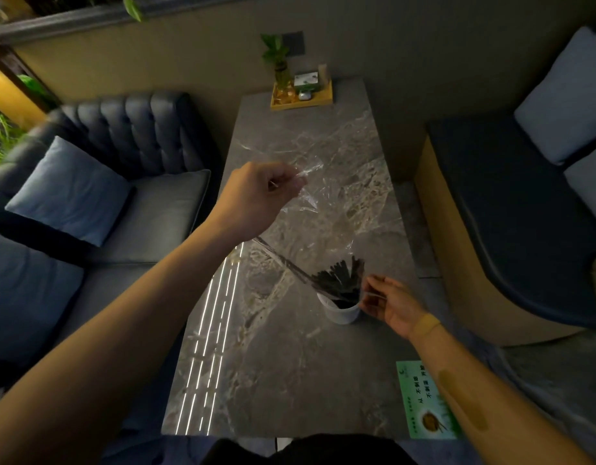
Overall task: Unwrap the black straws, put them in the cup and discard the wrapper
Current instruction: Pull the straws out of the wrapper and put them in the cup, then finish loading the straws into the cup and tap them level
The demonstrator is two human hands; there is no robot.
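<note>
A bunch of black straws (340, 278) stands in a small white cup (342, 313) on the grey marble table (290, 364). A clear plastic wrapper (327, 203) stretches up from the straws over the table. My left hand (263, 193) is raised above the table and pinches the wrapper's upper end. My right hand (390, 302) is beside the cup's right side, fingers pinching the wrapper's lower edge next to the straws. The lower ends of the straws are hidden inside the cup.
A wooden tray (301, 95) with a plant and small items sits at the table's far end. A green leaflet (424, 397) lies at the near right corner. A dark sofa (122, 162) with a blue cushion is left, a bench (508, 229) right.
</note>
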